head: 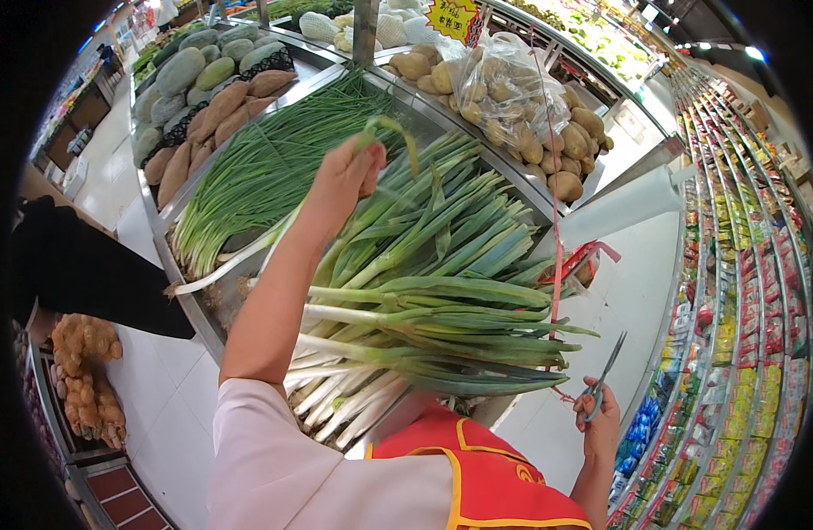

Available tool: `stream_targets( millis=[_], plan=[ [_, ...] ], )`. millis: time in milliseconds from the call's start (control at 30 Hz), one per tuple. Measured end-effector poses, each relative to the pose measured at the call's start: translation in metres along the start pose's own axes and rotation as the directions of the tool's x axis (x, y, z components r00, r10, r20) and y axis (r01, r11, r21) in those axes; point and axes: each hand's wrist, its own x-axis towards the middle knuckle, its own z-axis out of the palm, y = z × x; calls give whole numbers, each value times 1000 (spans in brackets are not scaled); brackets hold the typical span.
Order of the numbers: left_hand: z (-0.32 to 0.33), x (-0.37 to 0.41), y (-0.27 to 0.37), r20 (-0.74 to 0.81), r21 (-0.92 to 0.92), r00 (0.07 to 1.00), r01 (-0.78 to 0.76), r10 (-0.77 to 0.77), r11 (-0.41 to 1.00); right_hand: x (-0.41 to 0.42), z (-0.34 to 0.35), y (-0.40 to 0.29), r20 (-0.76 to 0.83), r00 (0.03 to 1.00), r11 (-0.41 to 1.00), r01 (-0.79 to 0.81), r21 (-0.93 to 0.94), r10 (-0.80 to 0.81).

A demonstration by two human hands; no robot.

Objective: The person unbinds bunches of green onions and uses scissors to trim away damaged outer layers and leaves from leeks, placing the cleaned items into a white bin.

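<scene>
My left hand is raised over the produce bin and closed around a bent, yellowish-green leaf. A long leek with a white stalk and roots lies at the bin's left edge, partly behind my left forearm; whether that leaf belongs to it I cannot tell. Out to the right, clear of the bin, my right hand grips a pair of scissors, blades pointing up. A red string hangs down near this hand, its lower end beside my fingers. Beneath my left arm lie many leeks, leaves towards the right.
Thin green scallions fill the bin's far left. Sweet potatoes, winter melons and potatoes lie beyond. A plastic bag roll juts out at right, before packed shelves. A person in dark clothing stands at left.
</scene>
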Motion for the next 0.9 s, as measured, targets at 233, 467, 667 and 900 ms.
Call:
stream_targets(
  millis=[233,467,667,900],
  plan=[
    [74,-66,38,163,-112,986,39,-20,993,9,-29,-4,6,999,998,54,-38,-54],
    [224,-216,-17,799,110,598,-42,-63,993,24,-61,-32,-29,991,991,126,-50,-128],
    [284,-270,-116,736,444,653,-268,-178,855,28,-58,-27,-39,991,991,128,-30,-129],
    [130,-147,-78,199,502,980,-118,19,857,24,-45,-14,-84,989,992,113,-62,-118]
  ],
)
